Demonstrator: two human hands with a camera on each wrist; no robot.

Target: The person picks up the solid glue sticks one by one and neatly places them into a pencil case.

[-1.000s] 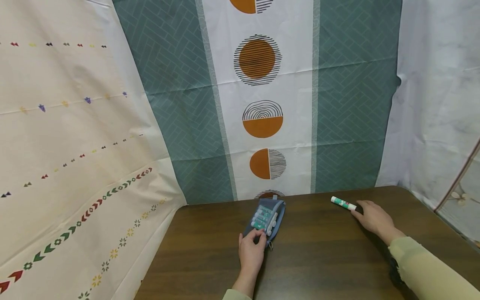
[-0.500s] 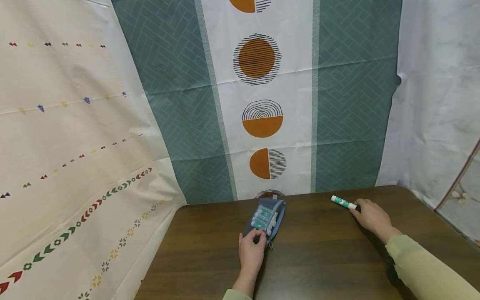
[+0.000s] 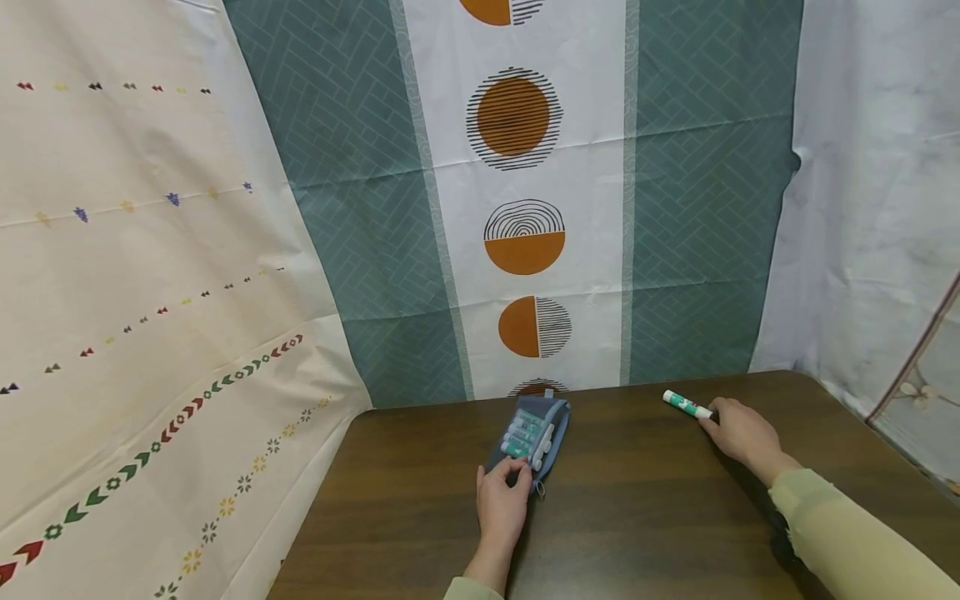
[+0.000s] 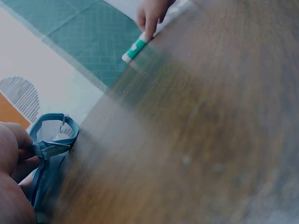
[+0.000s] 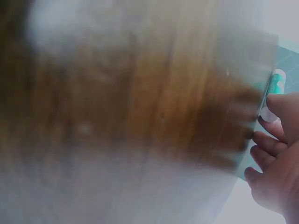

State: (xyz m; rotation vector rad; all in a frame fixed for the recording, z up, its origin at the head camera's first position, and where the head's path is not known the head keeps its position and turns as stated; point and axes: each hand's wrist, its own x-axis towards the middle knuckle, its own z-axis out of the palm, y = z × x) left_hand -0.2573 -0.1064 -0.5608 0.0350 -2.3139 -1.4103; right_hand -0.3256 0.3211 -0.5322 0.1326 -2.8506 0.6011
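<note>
A blue zip pouch (image 3: 492,457) with a see-through window lies on the table, its zip side open. Several green and white tubes (image 3: 525,427) show inside it. My left hand (image 3: 502,504) pinches the pouch's near end between thumb and finger. In the left wrist view the open rim (image 4: 46,150) shows at the fingers. At the right, my right hand (image 3: 746,433) holds a green and white marker (image 3: 684,405) by its dark end, pointing to the far left. The right wrist view shows the marker (image 5: 276,84) beyond the thumb; its held end is mostly hidden.
Both things are on a dark brown wooden table (image 3: 622,517), near its back edge. A patterned green and white cloth (image 3: 697,208) hangs behind. Cream cloth (image 3: 150,292) hangs at the left and pale cloth (image 3: 877,208) at the right.
The right hand and the marker have shifted very slightly left. My left hand stays on the pouch, with no visible change in its hold.
</note>
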